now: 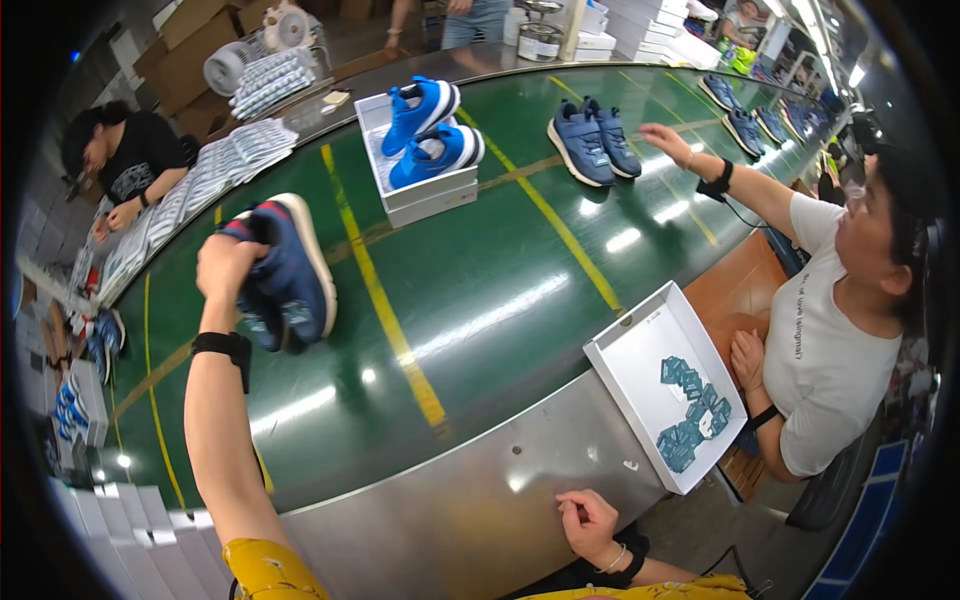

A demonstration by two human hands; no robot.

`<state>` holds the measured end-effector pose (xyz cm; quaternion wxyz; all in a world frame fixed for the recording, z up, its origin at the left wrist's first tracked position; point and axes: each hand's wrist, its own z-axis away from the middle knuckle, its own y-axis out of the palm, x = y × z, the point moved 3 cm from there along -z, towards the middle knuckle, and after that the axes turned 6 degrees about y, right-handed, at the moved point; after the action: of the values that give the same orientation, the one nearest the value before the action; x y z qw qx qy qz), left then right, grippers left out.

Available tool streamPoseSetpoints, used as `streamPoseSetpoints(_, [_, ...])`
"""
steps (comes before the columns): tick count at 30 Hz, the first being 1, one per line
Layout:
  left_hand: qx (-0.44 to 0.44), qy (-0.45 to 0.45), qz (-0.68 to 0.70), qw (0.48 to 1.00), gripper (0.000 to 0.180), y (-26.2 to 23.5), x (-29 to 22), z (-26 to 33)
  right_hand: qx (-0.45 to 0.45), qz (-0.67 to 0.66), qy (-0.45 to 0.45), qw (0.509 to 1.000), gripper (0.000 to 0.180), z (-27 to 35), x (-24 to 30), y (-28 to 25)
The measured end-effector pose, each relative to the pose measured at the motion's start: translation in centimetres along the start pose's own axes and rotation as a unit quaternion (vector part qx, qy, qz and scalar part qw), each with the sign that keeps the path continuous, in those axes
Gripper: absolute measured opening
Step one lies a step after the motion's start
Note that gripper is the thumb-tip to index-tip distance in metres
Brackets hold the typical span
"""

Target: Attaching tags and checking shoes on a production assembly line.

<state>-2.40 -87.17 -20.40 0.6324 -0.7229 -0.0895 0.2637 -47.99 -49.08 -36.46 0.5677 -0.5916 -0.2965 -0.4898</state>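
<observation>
My left hand (226, 268) reaches out over the green conveyor belt (480, 290), closed round the heel openings of a pair of navy sneakers (296, 268). The sneakers have white soles and some red at the collar, and hang side by side, tilted. Part of them is hidden behind my fingers. My right hand (588, 522) rests near the steel ledge (470, 470) at the lower middle, its fingers curled in with nothing visible in them. Right of it stands a white box lid (650, 400) holding several small dark teal packets (688, 415).
An open white shoebox (432, 200) with bright blue sneakers (430, 130) sits on the belt ahead. Farther right are navy sneakers (592, 143); a co-worker (840, 300) reaches toward them. Another person (125, 165) works at the far left, beside wrapped stacks (190, 190).
</observation>
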Motion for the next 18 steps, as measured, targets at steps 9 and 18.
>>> streamPoseSetpoints(9, [-0.148, -0.048, -0.065, 0.986, 0.043, 9.1, 14.7, -13.4, -0.001, 0.044, 0.006, 0.999, 0.012, -0.7, 1.1, 0.1])
streamPoseSetpoints(18, [-0.409, 0.072, 0.032, 0.909, 0.029, 9.6, 10.4, -6.7, 0.023, 0.060, -0.028, 0.998, 0.016, -0.9, 1.1, 0.7])
